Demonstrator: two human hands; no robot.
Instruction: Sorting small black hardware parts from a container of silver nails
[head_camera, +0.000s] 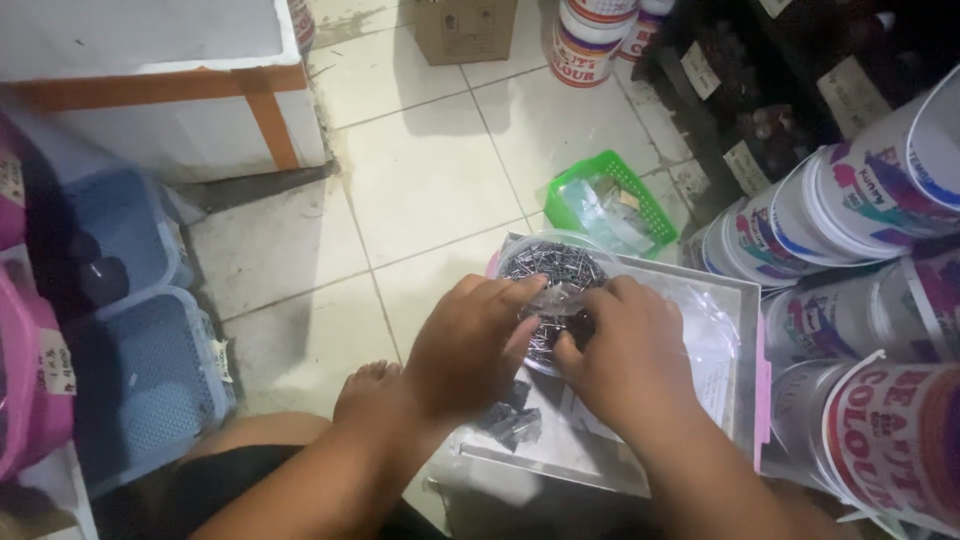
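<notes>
Crowding the right of the frame, stacked paint tubs (880, 200) hem in my metal tray (735, 330); a green basket (605, 200) of clear packets sits above it on the tiled floor (420, 180). Mid-frame, my left hand (470, 345) and right hand (625, 355) pinch a small clear bag (556, 300), fingertips closed on it, over a round dish (550, 265) full of dark nails.

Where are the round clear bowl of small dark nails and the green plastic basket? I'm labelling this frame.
Round clear bowl of small dark nails (552, 264): head view, on the nails inside.
Green plastic basket (632, 186): head view, on its right rim.
</notes>
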